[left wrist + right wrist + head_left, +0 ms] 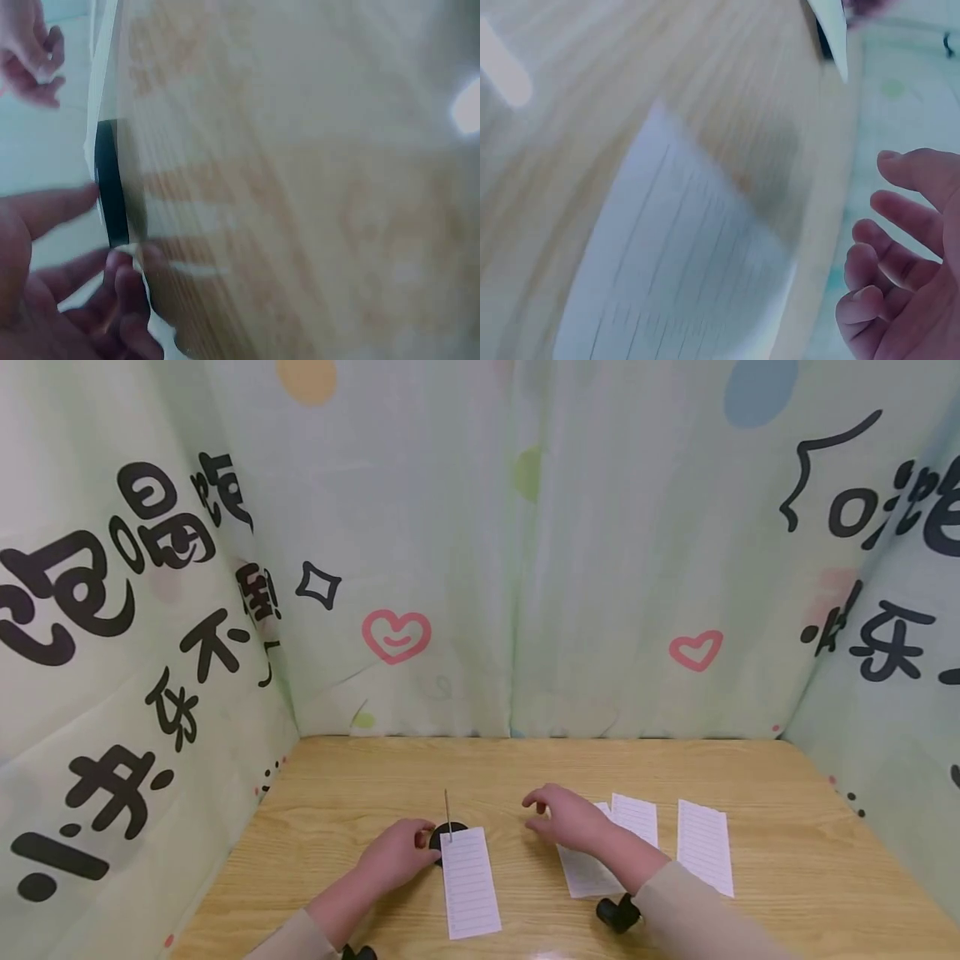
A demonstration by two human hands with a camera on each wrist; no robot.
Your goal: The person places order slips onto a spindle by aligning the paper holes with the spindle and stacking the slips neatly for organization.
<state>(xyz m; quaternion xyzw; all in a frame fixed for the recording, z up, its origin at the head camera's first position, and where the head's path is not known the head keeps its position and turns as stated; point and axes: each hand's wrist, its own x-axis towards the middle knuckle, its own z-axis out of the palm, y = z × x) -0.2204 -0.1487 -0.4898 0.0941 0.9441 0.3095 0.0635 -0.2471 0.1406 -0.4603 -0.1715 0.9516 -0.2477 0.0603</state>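
Note:
A bill spike with a round black base [437,837] and a thin upright pin [447,810] stands on the table. One lined paper slip [471,889] is on the pin and hangs toward the near side. With thumb and fingers at the base's rim, my left hand [397,857] holds the spike from the left; the left wrist view shows the dark base edge [111,184] between them. Above the table, right of the spike, my right hand [567,817] holds nothing, its fingers loosely bent. Below it in the right wrist view lies a lined slip [679,255].
Two lined slips, a nearer one [590,872] and a farther one [636,818], lie partly under the right forearm. Another slip [705,847] is farther right. Printed curtains [510,610] surround the wooden table [375,760] at the back and sides.

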